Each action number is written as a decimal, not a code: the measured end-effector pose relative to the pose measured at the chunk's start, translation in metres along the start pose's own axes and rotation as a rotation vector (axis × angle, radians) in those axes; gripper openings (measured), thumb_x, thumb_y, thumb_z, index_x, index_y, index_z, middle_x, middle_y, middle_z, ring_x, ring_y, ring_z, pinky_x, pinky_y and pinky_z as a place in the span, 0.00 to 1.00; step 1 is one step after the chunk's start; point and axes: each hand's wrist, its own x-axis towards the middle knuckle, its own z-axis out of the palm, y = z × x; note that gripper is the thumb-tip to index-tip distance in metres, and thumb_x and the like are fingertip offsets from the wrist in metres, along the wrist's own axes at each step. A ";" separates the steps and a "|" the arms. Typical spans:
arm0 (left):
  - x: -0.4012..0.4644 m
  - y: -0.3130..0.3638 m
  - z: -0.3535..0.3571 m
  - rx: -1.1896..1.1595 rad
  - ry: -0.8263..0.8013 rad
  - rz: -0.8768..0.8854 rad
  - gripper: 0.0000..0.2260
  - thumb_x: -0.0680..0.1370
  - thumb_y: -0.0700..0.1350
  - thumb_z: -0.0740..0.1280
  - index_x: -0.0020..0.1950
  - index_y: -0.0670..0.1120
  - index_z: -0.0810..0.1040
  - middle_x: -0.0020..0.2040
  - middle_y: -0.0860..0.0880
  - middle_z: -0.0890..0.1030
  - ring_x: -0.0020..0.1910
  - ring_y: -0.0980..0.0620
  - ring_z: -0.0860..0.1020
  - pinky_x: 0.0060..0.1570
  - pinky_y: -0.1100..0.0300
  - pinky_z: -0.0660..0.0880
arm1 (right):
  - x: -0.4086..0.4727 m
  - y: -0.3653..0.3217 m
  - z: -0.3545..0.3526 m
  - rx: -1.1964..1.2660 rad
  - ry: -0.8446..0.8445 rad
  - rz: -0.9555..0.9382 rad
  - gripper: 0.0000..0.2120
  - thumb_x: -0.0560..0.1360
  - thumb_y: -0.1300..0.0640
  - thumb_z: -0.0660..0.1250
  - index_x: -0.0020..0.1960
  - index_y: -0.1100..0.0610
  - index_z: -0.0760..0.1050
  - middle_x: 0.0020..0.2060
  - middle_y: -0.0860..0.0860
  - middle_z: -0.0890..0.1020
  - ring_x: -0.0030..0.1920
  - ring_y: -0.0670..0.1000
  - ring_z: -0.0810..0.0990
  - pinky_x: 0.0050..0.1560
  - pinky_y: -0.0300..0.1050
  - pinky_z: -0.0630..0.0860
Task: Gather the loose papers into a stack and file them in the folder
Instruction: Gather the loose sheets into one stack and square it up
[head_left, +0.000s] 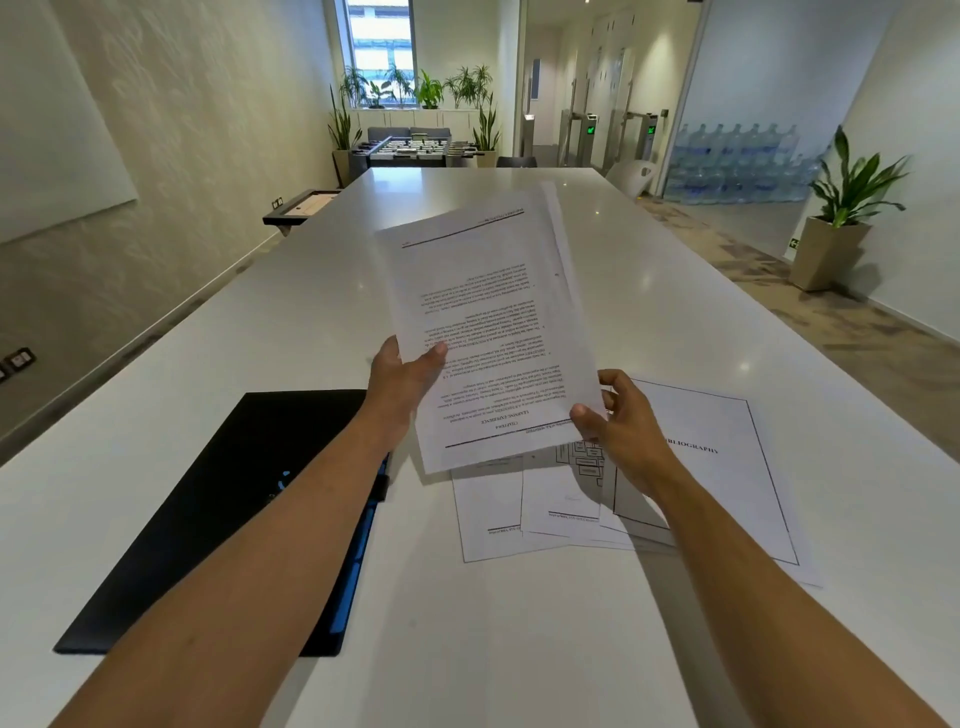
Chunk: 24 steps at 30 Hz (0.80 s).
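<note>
R hand (621, 423) pinches near corner of lifted sheets (488, 322), thumb on top. L hand (402, 376) grips their left edge, thumb over page. Sheets held above table (727, 322), long axis pointing away from person. Loose papers (717, 467) lie flat directly below R hand, fanned, overlapping; R is nearer. Folder (228, 519) shut, under L forearm, beside papers.

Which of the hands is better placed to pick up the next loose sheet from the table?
The right hand: it hangs directly above the loose sheets. The left hand sits nearer the folder.
</note>
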 end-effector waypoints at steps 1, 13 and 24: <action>-0.001 0.000 0.002 0.046 0.044 0.043 0.16 0.75 0.43 0.74 0.61 0.45 0.75 0.57 0.47 0.83 0.55 0.48 0.82 0.54 0.49 0.79 | -0.001 0.000 -0.001 -0.023 -0.013 -0.004 0.14 0.76 0.60 0.69 0.58 0.51 0.69 0.55 0.50 0.82 0.52 0.50 0.83 0.43 0.41 0.81; -0.023 0.013 0.032 0.264 0.004 0.348 0.13 0.78 0.42 0.70 0.60 0.46 0.71 0.55 0.51 0.80 0.49 0.61 0.82 0.42 0.69 0.78 | 0.015 -0.035 -0.007 0.040 0.026 -0.058 0.15 0.75 0.59 0.70 0.57 0.46 0.70 0.54 0.46 0.82 0.51 0.47 0.83 0.46 0.44 0.83; -0.039 -0.001 0.045 0.237 0.001 0.324 0.14 0.74 0.32 0.65 0.53 0.49 0.73 0.49 0.50 0.80 0.43 0.62 0.81 0.38 0.70 0.77 | 0.011 -0.024 0.009 0.023 0.139 -0.107 0.09 0.75 0.61 0.70 0.53 0.50 0.74 0.48 0.48 0.83 0.45 0.47 0.84 0.45 0.44 0.82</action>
